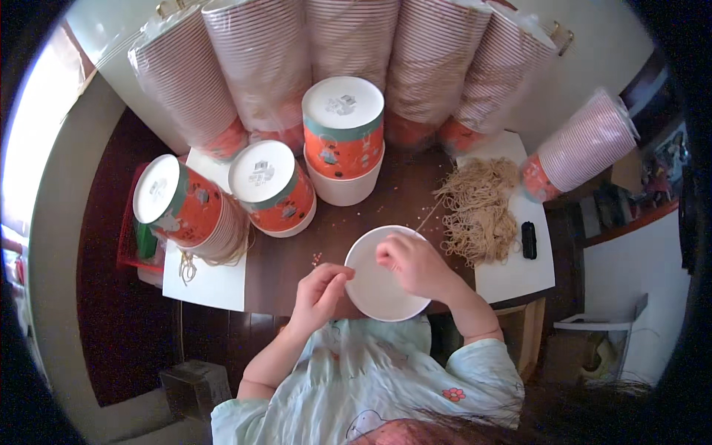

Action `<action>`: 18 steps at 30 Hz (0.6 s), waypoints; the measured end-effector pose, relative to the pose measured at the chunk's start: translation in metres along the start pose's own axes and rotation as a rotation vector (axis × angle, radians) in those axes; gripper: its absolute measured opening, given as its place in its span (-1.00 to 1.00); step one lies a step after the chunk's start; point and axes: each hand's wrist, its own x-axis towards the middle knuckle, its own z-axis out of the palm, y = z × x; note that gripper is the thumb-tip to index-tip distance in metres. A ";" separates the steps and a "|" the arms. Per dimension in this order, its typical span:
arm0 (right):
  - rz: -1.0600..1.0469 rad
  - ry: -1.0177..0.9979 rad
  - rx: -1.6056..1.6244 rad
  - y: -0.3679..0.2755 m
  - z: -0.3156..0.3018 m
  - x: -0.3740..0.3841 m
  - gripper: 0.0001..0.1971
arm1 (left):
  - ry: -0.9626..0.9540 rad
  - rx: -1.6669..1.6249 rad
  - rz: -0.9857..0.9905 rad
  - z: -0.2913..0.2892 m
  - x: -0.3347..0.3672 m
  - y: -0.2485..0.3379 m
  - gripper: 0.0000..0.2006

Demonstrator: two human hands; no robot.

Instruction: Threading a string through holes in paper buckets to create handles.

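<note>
Fingers of our left hand point(319, 294), beside the white tub point(382, 298) at lower centre, and our right hand point(417, 267), over it, curl inward; whether they pinch anything, we cannot tell. We should keep the loose strand point(428, 216) slack, unsnagged by the tangled string point(480, 211), right of centre.

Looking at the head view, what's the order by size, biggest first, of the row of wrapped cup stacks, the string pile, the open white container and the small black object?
1. Row of wrapped cup stacks
2. String pile and open white container: too alike to rank
3. Small black object
</note>
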 end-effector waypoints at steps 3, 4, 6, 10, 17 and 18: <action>-0.280 0.059 -0.176 -0.010 0.016 -0.004 -0.88 | -0.227 -0.236 -0.256 0.001 0.003 0.012 -0.80; -0.326 0.069 -0.213 -0.022 0.014 -0.002 -0.87 | -0.220 -0.235 -0.259 0.000 0.001 0.009 -0.80; -0.330 0.038 -0.236 -0.024 0.021 -0.005 -0.87 | -0.298 -0.354 -0.398 -0.002 -0.004 -0.002 -0.81; -0.333 0.004 -0.234 -0.022 0.029 -0.011 -0.87 | -0.302 -0.340 -0.443 -0.007 -0.009 -0.005 -0.83; -0.206 -0.046 -0.060 -0.017 0.037 -0.018 -0.87 | -0.267 0.031 -0.167 -0.011 -0.009 -0.017 -0.89; -0.192 -0.052 -0.052 -0.013 0.041 -0.019 -0.87 | -0.258 0.176 -0.115 -0.012 -0.007 -0.013 -0.90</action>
